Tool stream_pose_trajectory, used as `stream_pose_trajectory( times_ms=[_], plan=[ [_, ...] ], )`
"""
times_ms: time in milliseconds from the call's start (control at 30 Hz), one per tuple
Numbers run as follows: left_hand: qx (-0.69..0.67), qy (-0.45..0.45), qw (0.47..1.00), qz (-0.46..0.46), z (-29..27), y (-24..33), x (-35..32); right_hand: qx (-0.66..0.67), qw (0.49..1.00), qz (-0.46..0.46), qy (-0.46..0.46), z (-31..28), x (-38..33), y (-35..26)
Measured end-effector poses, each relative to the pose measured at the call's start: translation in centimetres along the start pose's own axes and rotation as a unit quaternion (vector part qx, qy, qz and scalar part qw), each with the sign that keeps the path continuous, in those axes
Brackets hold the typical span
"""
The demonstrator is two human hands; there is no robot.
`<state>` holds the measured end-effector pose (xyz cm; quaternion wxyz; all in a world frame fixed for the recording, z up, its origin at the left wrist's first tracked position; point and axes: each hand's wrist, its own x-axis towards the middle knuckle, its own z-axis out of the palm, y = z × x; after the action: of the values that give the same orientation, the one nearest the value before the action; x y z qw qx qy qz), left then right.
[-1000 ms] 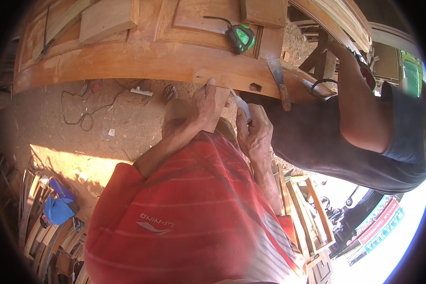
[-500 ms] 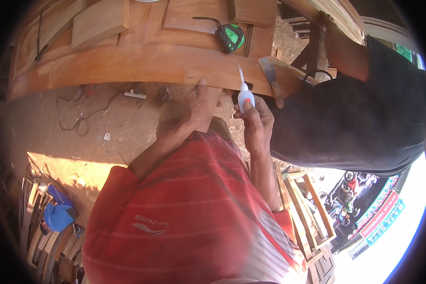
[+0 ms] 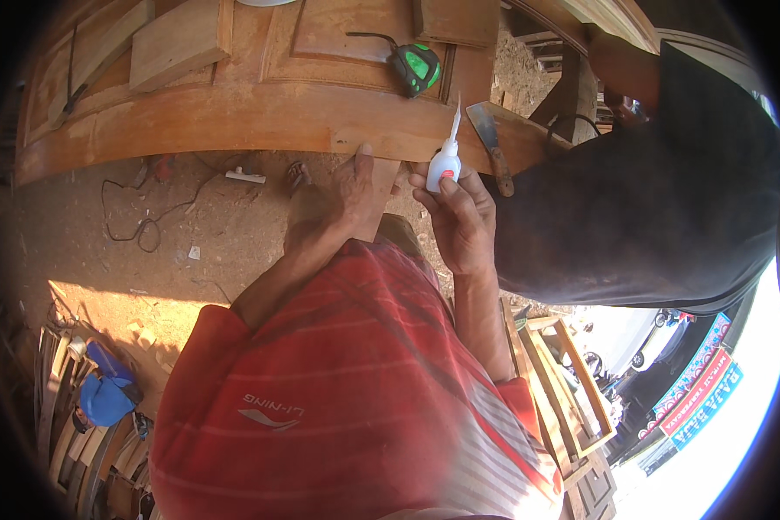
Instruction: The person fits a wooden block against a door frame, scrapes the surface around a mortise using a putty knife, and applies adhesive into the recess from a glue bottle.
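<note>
Glue bottle (image 3: pixel 443 165) gripped in closed right hand (image 3: pixel 459 217), nozzle up.

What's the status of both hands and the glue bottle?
Left hand presses wood piece. Right hand grips glue bottle, nozzle at door edge. Chisel alongside.

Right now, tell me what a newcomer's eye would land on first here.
The right hand holds a small white glue bottle, nozzle up against the edge of the wooden door panel across the top. Beside it, the left hand presses a small wood piece to that edge. A green tape measure lies on the panel, and a person in a dark shirt leans in at the right.
</note>
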<state>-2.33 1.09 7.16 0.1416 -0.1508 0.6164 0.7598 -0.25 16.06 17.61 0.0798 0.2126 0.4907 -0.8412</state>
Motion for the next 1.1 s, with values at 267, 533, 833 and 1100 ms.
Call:
stream_pose_trajectory(
  times_ms=[267,533,833,1100],
  plan=[
    [0.392,-0.130,0.911,0.021,-0.8,-0.9,1.4,-0.006,0.981,-0.190,-0.022,1.5,-1.2,-6.3],
    [0.007,-0.021,0.980,-0.198,0.1,-3.1,1.2,-0.251,0.818,-0.513,0.075,1.4,-9.4,-24.9],
    [-0.058,-0.043,0.985,-0.158,0.0,-2.9,2.7,-0.353,0.696,-0.587,0.219,3.0,-18.7,-35.4],
    [-0.024,-0.053,0.982,-0.178,0.1,-4.0,1.9,-0.475,0.524,-0.548,0.447,2.3,-21.6,-38.1]
  ],
)
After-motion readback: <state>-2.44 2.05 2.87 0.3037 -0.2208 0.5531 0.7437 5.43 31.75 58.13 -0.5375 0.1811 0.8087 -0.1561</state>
